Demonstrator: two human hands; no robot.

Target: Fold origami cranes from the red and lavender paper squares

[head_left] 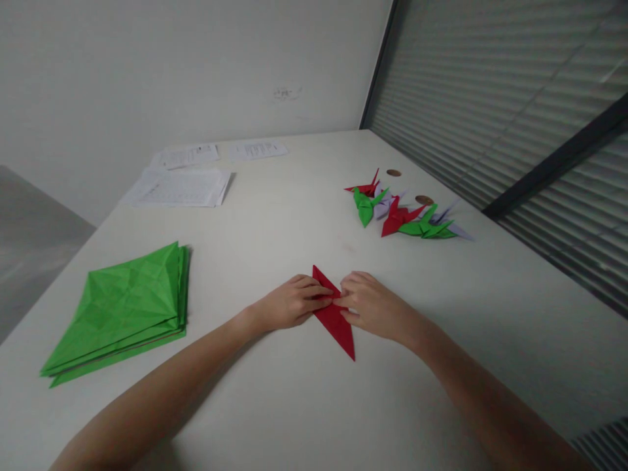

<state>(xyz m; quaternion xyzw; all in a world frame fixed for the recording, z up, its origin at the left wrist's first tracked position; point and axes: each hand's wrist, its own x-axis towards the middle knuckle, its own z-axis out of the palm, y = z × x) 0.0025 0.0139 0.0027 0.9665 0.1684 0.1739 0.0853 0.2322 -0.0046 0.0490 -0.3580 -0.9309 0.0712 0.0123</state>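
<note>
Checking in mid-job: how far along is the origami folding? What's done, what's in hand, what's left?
Done: a cluster of folded cranes, red, green and pale purple, lies at the far right. In hand: the left hand and right hand pinch a red paper, folded to a narrow pointed shape, not yet a crane. Left: finishing that piece, plus the stack of green sheets lying flat at the left.

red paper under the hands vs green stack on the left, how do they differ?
The red paper is one piece folded to a narrow point; the green stack is several broad creased sheets. Left hand and right hand hold the red paper; the green stack lies untouched. Both lie on the table.
</note>
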